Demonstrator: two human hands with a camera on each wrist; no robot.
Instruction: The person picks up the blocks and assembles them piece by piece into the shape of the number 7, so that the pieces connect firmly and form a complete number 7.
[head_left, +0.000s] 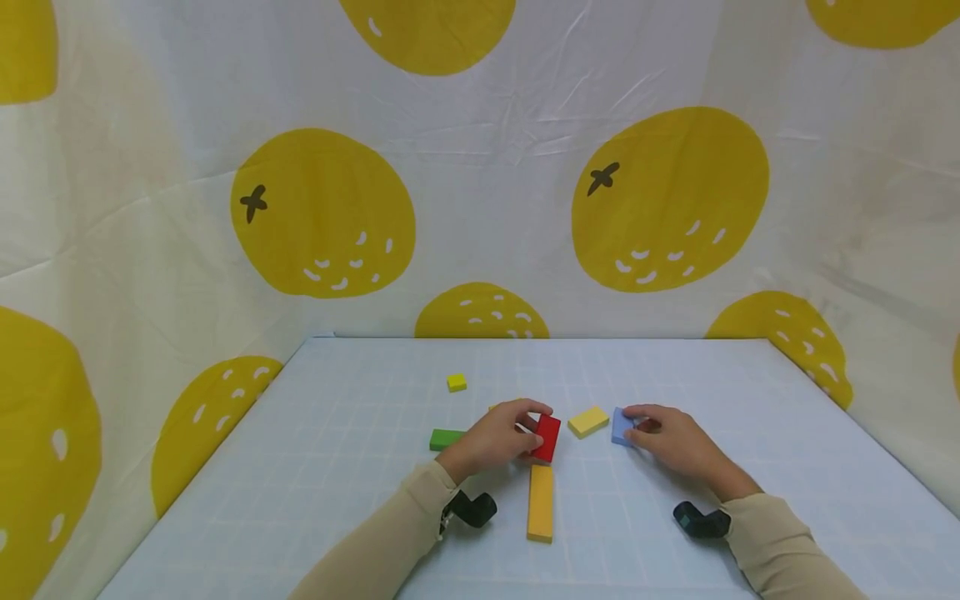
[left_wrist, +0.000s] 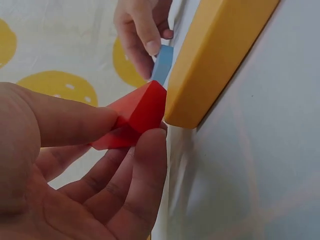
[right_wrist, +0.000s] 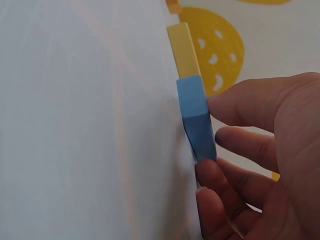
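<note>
My left hand (head_left: 498, 435) pinches a red block (head_left: 547, 438) between thumb and fingers, tilted, just beyond the far end of a long orange block (head_left: 540, 504). In the left wrist view the red block (left_wrist: 135, 112) shows between the thumb and fingertips, with the orange block (left_wrist: 215, 60) close by. Farther right, my right hand (head_left: 678, 437) holds a light blue block (head_left: 621, 427) by its right side, at the table. The right wrist view shows thumb and fingertips against that blue block (right_wrist: 196, 112). A pale yellow block (head_left: 588, 422) lies between the hands.
A green block (head_left: 446, 439) lies left of the left hand, its right end hidden by the wrist. Behind them is a small bright yellow block (head_left: 457, 382). Another yellow piece is mostly covered by the left hand. A patterned curtain (head_left: 495, 208) hangs behind the white table (head_left: 360, 517).
</note>
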